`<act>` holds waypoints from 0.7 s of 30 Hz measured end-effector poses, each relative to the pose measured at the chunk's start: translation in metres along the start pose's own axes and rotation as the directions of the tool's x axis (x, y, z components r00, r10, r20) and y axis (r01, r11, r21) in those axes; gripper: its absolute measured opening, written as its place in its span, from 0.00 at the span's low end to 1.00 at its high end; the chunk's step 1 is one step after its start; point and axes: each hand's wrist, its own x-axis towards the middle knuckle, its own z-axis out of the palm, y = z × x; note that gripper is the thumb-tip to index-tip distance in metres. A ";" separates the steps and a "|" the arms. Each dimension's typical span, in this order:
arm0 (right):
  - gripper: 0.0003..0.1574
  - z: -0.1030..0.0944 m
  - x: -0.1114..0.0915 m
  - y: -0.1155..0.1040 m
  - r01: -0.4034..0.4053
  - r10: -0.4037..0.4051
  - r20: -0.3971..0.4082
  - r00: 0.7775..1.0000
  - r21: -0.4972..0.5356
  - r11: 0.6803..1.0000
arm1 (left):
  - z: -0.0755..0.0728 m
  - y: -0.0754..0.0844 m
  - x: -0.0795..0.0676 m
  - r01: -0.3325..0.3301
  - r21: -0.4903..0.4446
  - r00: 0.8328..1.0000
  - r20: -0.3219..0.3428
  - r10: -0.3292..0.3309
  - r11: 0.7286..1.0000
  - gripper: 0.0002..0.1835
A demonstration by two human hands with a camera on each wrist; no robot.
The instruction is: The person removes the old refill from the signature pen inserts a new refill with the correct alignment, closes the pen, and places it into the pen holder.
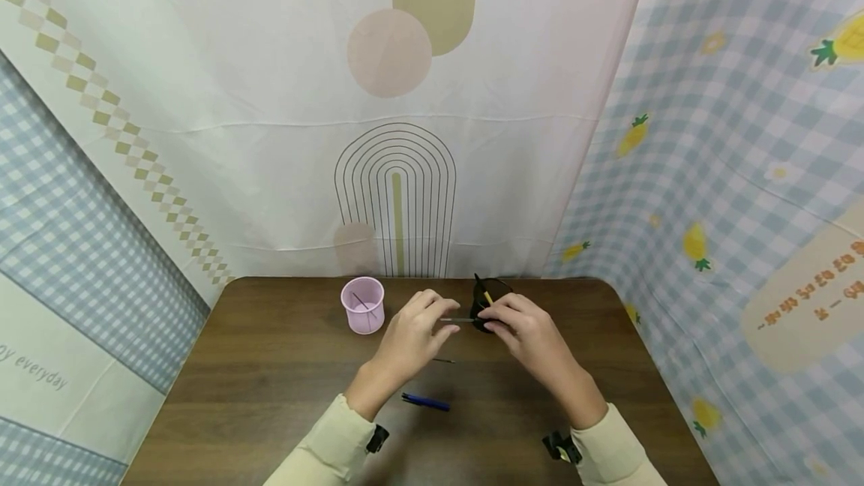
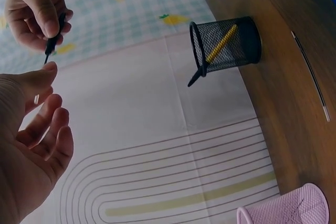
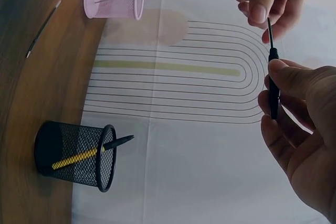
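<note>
My right hand (image 1: 523,327) grips a short black pen barrel (image 3: 274,90) between thumb and fingers. A thin pen refill (image 3: 270,29) sticks out of the barrel's end, and my left hand (image 1: 413,330) pinches its far part between thumb and index finger. In the left wrist view, the other fingers of the left hand (image 2: 39,135) are loosely bent. Both hands are raised over the table, facing each other, with the refill level between them in the head view. Another refill (image 2: 311,74) lies on the wood below, and a blue pen piece (image 1: 427,401) lies nearer the front.
At the back of the table (image 1: 270,388) stands a pink mesh cup (image 1: 364,315) with a thin stick inside. A black mesh cup (image 3: 73,148), holding a yellow-and-black pen (image 3: 79,158), stands behind the right hand. Patterned cloth (image 1: 283,186) hangs behind the table.
</note>
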 end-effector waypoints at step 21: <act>0.15 -0.004 -0.004 0.005 -0.059 0.059 0.028 0.998 -0.006 0.998 | 0.001 -0.027 -0.042 0.128 0.030 0.968 0.213 -0.131 0.991 0.32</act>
